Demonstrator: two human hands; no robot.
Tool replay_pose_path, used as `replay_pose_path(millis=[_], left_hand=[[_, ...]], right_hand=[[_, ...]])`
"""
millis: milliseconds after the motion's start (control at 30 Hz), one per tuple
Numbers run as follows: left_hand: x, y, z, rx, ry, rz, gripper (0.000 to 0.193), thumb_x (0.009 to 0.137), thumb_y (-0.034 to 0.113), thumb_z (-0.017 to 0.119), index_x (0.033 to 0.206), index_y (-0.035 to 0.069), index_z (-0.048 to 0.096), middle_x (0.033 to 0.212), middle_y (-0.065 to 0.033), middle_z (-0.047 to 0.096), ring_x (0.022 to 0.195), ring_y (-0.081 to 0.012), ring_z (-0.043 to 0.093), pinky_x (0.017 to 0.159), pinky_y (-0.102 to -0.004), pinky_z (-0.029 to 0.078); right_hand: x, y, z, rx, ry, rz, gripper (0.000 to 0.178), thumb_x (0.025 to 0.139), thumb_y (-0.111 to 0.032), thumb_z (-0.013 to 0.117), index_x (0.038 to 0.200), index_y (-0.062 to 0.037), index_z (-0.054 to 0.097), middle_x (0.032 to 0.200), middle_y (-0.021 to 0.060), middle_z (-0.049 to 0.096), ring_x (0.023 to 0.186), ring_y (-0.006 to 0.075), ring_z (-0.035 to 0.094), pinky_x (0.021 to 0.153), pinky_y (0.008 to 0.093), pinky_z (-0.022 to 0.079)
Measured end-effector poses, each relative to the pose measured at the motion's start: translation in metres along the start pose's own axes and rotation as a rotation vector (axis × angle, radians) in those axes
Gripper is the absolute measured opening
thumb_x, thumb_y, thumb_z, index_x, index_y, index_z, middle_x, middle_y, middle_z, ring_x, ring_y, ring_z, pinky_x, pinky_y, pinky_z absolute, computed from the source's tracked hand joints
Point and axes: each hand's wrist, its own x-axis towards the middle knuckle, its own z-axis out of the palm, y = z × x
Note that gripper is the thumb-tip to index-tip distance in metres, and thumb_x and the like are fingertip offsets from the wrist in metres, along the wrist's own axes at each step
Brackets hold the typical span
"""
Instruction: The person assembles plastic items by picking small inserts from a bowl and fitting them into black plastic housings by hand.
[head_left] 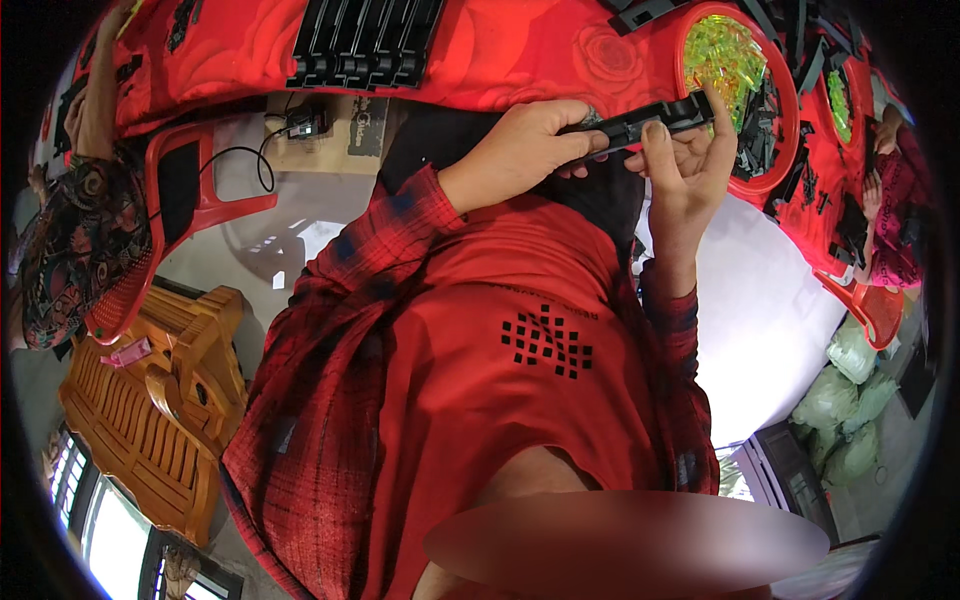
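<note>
The left hand (530, 147) pinched one end of a black strip (628, 131); the right hand (688, 172) clasped the other, apparently to steady it.

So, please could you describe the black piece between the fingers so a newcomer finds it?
Find the red floral tablecloth along the top. By its near edge, left fingers and right fingers hold a long black plastic piece. Unlike the row of black pieces lying there, this one is held.
</note>
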Motion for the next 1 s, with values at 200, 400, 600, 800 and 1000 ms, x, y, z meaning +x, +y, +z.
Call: replay_pose_path(millis=[200, 400, 600, 800, 1000], left_hand=[[0.012, -0.013, -0.006, -0.013, -0.033, 0.007, 0.02, 0.101, 0.02, 0.057, 0.104, 0.002, 0.065, 0.091, 0.0006, 0.067, 0.076, -0.0058, 0.059, 0.072, -0.022, 0.051], [0.021, 0.0, -0.022, 0.182, -0.152, -0.037, 0.022, 0.1, 0.022, 0.057, 0.108, 0.002, 0.065, 0.092, 0.0, 0.067, 0.075, -0.0066, 0.059, 0.071, -0.0219, 0.05], [0.022, 0.015, -0.04, 0.028, -0.287, -0.111, 0.026, 0.098, 0.025, 0.061, 0.113, 0.003, 0.065, 0.103, -0.0021, 0.068, 0.077, -0.0061, 0.063, 0.071, -0.0203, 0.05], [0.011, 0.027, -0.059, -0.364, -0.272, 0.066, 0.059, 0.101, 0.034, 0.055, 0.147, 0.003, 0.035, 0.139, -0.0213, 0.053, 0.117, -0.0324, 0.062, 0.095, -0.0409, 0.056], [0.01, 0.01, -0.029, -0.721, -0.073, 0.283, 0.053, 0.103, 0.023, 0.051, 0.147, 0.002, 0.033, 0.142, -0.0222, 0.049, 0.132, -0.04, 0.049, 0.114, -0.0484, 0.038]], right_hand=[[-0.001, 0.009, -0.006, -0.042, 0.032, -0.013, 0.057, 0.093, -0.004, 0.065, 0.141, 0.0048, 0.035, 0.093, 0.0079, 0.059, 0.067, 0.0105, 0.061, 0.06, 0.0209, 0.051], [0.005, 0.007, -0.025, -0.052, -0.016, 0.055, 0.038, 0.1, -0.012, 0.057, 0.133, 0.0036, 0.048, 0.093, 0.0056, 0.06, 0.063, 0.0086, 0.059, 0.057, 0.0189, 0.041], [0.004, 0.013, -0.028, 0.001, 0.015, 0.015, 0.035, 0.1, -0.01, 0.057, 0.132, 0.0038, 0.049, 0.096, 0.0072, 0.061, 0.066, 0.0112, 0.063, 0.058, 0.021, 0.045], [0.008, 0.018, -0.038, 0.129, 0.165, -0.021, 0.036, 0.101, -0.008, 0.055, 0.131, 0.0063, 0.043, 0.11, 0.0152, 0.059, 0.075, 0.0212, 0.07, 0.063, 0.0283, 0.054], [-0.001, 0.018, -0.017, 0.187, 0.217, -0.062, 0.031, 0.099, 0.0, 0.054, 0.124, 0.0063, 0.038, 0.109, 0.0217, 0.058, 0.083, 0.0272, 0.071, 0.071, 0.0342, 0.059]])
